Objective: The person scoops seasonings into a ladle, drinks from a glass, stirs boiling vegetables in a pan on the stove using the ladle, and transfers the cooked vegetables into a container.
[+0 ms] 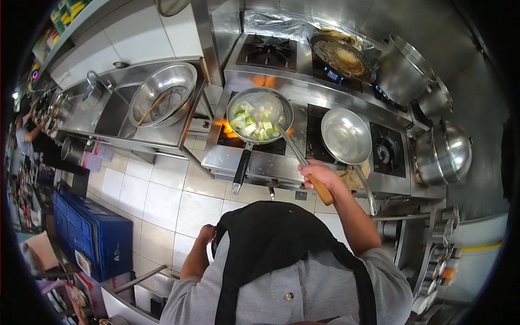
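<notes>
My right hand is wrapped round the wooden-ended handle of a long metal ladle. The ladle reaches into a frying pan, its round head among pale and green chopped vegetables. The pan sits on a lit burner, orange flames showing beside it, with its black handle pointing toward me. No hand is on that handle. Low at my side, my left hand is against or beside the black apron; its fingers are mostly hidden.
A second, steel pan sits on the burner to the right, above a cloth. Tall pots and stacked bowls stand farther right. A large basin is on the left counter; a blue crate stands on the floor.
</notes>
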{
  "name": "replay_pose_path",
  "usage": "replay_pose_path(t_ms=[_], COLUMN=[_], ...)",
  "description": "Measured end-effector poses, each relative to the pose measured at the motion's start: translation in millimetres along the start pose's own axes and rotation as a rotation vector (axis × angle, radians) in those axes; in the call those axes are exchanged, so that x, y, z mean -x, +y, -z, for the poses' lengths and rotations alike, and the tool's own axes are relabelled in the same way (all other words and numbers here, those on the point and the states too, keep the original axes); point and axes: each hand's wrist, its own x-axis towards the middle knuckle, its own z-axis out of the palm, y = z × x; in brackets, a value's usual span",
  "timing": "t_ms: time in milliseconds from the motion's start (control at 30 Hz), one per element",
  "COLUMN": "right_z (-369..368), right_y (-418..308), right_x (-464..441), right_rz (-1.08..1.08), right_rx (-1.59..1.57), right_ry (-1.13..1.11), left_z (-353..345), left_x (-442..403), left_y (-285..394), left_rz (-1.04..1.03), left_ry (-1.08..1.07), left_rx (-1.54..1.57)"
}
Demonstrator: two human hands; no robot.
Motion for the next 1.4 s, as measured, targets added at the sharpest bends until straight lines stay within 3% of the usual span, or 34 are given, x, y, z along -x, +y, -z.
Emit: replay_pose_path(t_ms=[33, 133, 167, 233, 300, 367, 433, 500, 567, 633, 700, 967, 1100, 1400], right_z=[-0.6, -3.1, -4.9, -5.8, 6.7, 9.4, 2.5, -2.0, -10.3, -11.8, -6.8, -2.8, -6.1, -1.3], right_y=[-0.1, 0.8, -2.1, -5.3, 8.1, 16.5, 16.4, 15.1, 10.6, 12.6, 26.1, 31.1, 20.5, 3.8], right_x=[6.3, 25.8, 34.5, 48.2, 49.4, 55.7, 69.5, 77.2, 80.7, 73.2, 54.8, 9.7, 0.6, -3.5], right_rz=[0.001, 0.027, 0.027, 0.104, 0.181, 0.26, 0.265, 0.277, 0.182, 0.175, 0.273, 0.258, 0.285, 0.36], right_rx=[-0.013, 0.337, 0.334, 0.624, 0.781, 0.943, 1.048, 1.03, 1.062, 1.087, 1.115, 1.148, 1.172, 1.263], right_ry=[0.005, 0.083, 0.083, 0.144, 0.196, 0.241, 0.304, 0.27, 0.192, 0.159, 0.174, 0.247, 0.306, 0.402], left_z=[2.3, 11.3, 15.4, 19.7, 19.0, 11.3, 12.8, 14.0, 15.4, 15.0, 16.3, 11.6, 5.8, -4.4], left_x=[-1.6, 4.9, 5.4, 4.6, -10.5, -27.4, -23.8, -21.8, -19.1, -17.1, -13.6, 9.9, 22.6, 12.1], left_y=[1.4, 40.4, 55.0, 71.1, 56.4, 21.9, 45.5, 67.8, 71.5, 77.9, 81.1, 71.1, 83.5, 56.7], left_rz=[0.009, 0.376, 0.384, 0.408, 0.386, -0.024, 0.002, 0.357, 0.248, 0.433, 0.447, 0.487, 0.558, 0.439], left_ry=[-0.009, -0.003, -0.008, -0.02, -0.051, -0.093, -0.095, -0.081, -0.084, -0.024, -0.026, 0.045, 0.056, 0.089], left_rx=[0.005, 0.271, 0.266, 0.257, 0.23, -0.008, -0.05, 0.16, 0.15, 0.296, 0.308, 0.412, 0.277, 0.32])
